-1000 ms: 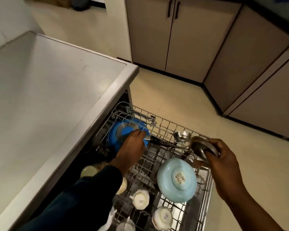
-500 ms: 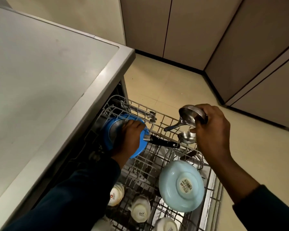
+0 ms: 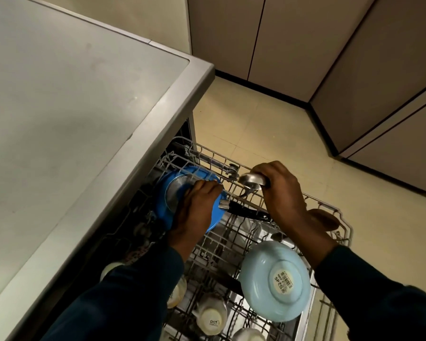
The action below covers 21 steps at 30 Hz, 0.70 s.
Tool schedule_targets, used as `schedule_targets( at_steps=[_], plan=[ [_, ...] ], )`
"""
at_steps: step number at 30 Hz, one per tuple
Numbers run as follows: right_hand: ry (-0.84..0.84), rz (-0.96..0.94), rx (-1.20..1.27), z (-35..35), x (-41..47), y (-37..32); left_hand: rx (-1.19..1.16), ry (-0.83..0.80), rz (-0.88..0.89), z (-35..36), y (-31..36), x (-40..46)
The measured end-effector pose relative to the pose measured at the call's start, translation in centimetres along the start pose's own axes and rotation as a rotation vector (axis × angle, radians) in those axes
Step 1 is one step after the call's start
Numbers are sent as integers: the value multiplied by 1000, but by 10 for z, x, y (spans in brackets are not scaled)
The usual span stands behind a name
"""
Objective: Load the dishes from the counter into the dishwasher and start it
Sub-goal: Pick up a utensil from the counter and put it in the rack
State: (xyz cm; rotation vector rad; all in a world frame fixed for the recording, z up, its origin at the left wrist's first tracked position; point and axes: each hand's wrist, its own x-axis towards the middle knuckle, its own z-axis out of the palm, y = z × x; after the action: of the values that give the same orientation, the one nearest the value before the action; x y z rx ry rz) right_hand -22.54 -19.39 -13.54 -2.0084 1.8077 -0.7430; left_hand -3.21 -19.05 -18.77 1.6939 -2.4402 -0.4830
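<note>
Holding blue pan (image 3: 167,193) in rack (image 3: 330,207), pale bowl (image 3: 275,281) upturned

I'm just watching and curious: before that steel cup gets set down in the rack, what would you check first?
1. Right hand grips the steel cup: ok.
2. Left hand steadies the blue pan: ok.
3. Cup over the rack, not the floor: ok.
4. Free slot beneath the cup: cannot tell, the hand hides it.
5. Cup mouth facing down: cannot tell.
6. Pale blue bowl out of the way: ok.
</note>
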Motion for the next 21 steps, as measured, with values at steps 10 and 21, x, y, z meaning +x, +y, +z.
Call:
schedule_targets(
  at_steps=[10,21],
  plan=[
    [-143,54,-61,14,-10,16,-24,-26,-23,0,1,-3],
    [-6,52,109,-46,-95,-32,-69,64,-107,-49,50,-94]
  ],
)
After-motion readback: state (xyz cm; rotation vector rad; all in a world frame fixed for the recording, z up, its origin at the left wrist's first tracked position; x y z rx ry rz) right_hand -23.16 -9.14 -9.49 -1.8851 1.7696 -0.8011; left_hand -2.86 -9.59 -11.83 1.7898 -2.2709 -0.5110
